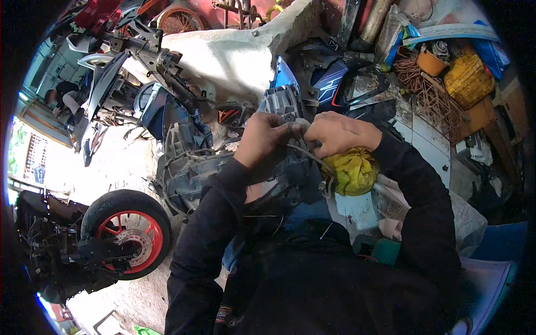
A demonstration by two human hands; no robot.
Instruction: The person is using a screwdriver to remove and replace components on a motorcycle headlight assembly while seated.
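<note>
My left hand (261, 138) and my right hand (345, 134) meet in front of me, with fingers closed in a pinch. A thin grey cable or hose (306, 151) passes between them and bends down below my right hand. My fingertips hide its end, so what is pinched there shows only in part. Below my hands lies a bulky dark plastic motorcycle part (192, 176), dusty and ribbed, with cable along its top. Just under my right hand sits a crumpled yellow plastic bag (354, 173).
A black tyre with a red rim (146, 237) stands at left. Motorcycle frame parts (162, 67) lean behind it. Blue and black fairing panels (330, 84) lie beyond my hands. Rusty metal rods (430, 92) are piled at far right. Another person (67, 97) sits far left.
</note>
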